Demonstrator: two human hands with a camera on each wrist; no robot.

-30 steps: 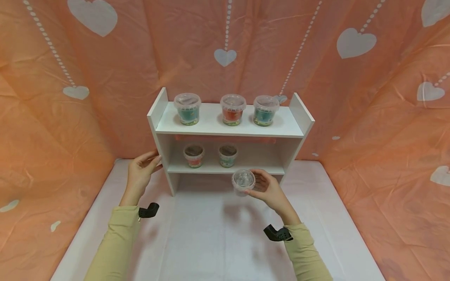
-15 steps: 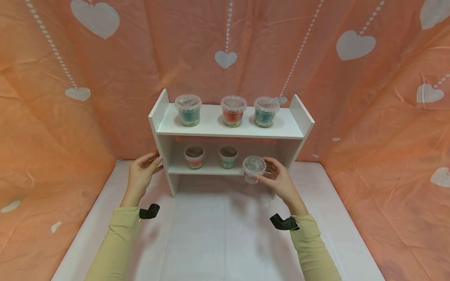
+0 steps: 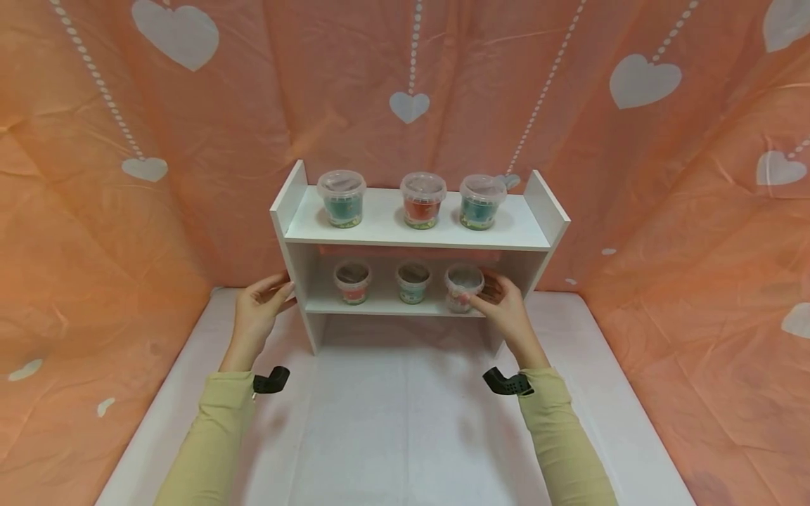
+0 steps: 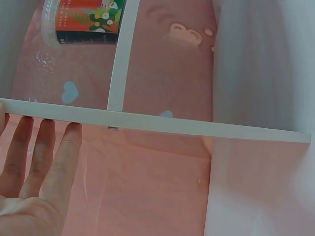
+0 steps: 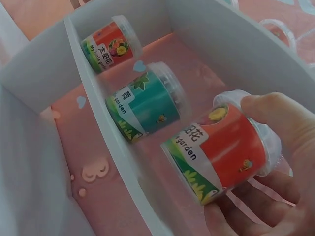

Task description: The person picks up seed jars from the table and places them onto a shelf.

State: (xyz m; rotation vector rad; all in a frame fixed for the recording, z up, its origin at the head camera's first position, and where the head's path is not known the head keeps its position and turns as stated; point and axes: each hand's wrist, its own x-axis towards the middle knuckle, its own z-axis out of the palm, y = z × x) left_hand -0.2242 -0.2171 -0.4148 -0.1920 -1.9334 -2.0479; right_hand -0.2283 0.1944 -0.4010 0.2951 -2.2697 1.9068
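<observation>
My right hand (image 3: 511,316) holds a clear lidded plastic cup with a red label (image 5: 229,147), thumb at its lid and fingers round its far side. The cup is at the right part of the middle level of a white two-tier shelf (image 3: 411,235). To its left on that level stand a green-labelled cup (image 5: 142,105) and another red-labelled cup (image 5: 110,46). My left hand (image 3: 256,313) touches the shelf's left side panel (image 4: 197,127), its fingers straight against the panel in the left wrist view.
On the top level stand a green cup (image 3: 343,204) at left, a red cup (image 3: 422,207) near the middle and another green cup (image 3: 479,207) at right. A white cloth (image 3: 380,422) covers the table. Orange curtains with hearts (image 3: 228,140) enclose the back and sides.
My right hand has carried the red-labelled cup from in front of the shelf, up and to the right, onto the middle level beside the green cup. My left hand stays at the side panel.
</observation>
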